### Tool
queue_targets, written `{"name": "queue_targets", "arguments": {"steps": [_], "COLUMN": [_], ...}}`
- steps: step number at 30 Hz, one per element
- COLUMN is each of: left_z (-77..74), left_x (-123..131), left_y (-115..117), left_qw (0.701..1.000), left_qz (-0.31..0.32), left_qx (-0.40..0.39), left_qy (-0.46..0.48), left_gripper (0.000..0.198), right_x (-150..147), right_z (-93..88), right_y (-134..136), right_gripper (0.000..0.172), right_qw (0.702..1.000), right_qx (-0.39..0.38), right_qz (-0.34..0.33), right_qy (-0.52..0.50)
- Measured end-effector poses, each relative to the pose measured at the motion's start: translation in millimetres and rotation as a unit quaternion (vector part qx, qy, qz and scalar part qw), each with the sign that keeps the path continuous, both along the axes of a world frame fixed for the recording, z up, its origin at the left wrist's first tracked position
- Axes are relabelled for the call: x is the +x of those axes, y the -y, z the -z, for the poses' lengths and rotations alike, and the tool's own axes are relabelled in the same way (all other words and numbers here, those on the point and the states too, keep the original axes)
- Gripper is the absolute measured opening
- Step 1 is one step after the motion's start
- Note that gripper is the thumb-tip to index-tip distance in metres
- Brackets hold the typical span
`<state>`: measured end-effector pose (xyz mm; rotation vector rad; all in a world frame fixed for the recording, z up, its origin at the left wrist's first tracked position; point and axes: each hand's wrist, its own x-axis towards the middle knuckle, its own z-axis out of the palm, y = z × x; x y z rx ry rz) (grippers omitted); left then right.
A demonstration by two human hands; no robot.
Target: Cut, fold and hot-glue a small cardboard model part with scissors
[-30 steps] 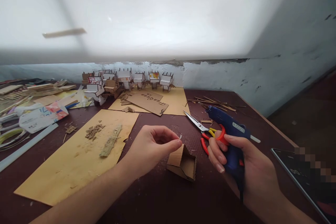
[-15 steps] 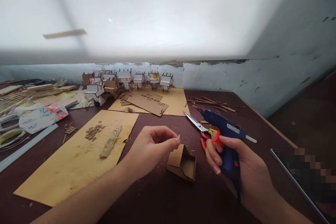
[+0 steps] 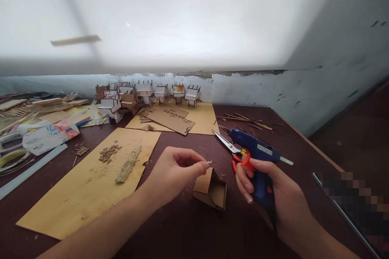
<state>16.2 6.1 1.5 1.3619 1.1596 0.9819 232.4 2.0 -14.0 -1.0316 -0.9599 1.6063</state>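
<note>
My left hand [image 3: 180, 174] is closed in a pinch on a small whitish scrap [image 3: 209, 162], too small to name surely. Just below those fingertips stands a little cardboard box with a sloped top [image 3: 209, 188], its open side facing right. My right hand [image 3: 273, 194] is wrapped round a blue hot glue gun [image 3: 252, 143], its nozzle pointing away and left, a glue stick poking out of its back. Scissors [image 3: 227, 142] with red handles lie beside the gun. A red loop shows at my right fingers; whether it belongs to the gun or the scissors, I cannot tell.
Several small cardboard models [image 3: 161, 94] stand along the wall. A tan sheet [image 3: 88, 194] on the left bears cardboard bits [image 3: 109, 151] and a glue-crusted strip [image 3: 129, 164]. Thin strips [image 3: 249, 119] lie at the back right, a phone-like object [image 3: 343, 214] at the right edge.
My right hand and the glue gun have shifted slightly left and down. More of the whitish scrap shows at my left fingertips. The cardboard box stays where it was.
</note>
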Motion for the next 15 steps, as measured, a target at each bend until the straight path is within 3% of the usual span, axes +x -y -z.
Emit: {"name": "queue_targets", "arguments": {"steps": [10,15], "left_z": [3.3,3.8], "left_x": [-0.1,2.7], "left_y": [1.0,4.4], "left_qw": [1.000,0.997], "left_qz": [-0.016,-0.013], "left_qx": [0.017,0.051], "left_qy": [-0.019,-0.053], "left_gripper": [0.017,0.012], "right_x": [-2.7,-4.5], "right_z": [-1.7,5.1], "right_y": [3.5,4.1], "right_gripper": [0.040,0.031], "right_qw": [0.999,0.997], "right_qx": [0.007,0.005], "right_qz": [-0.022,-0.040], "right_qy": [0.039,0.064]}}
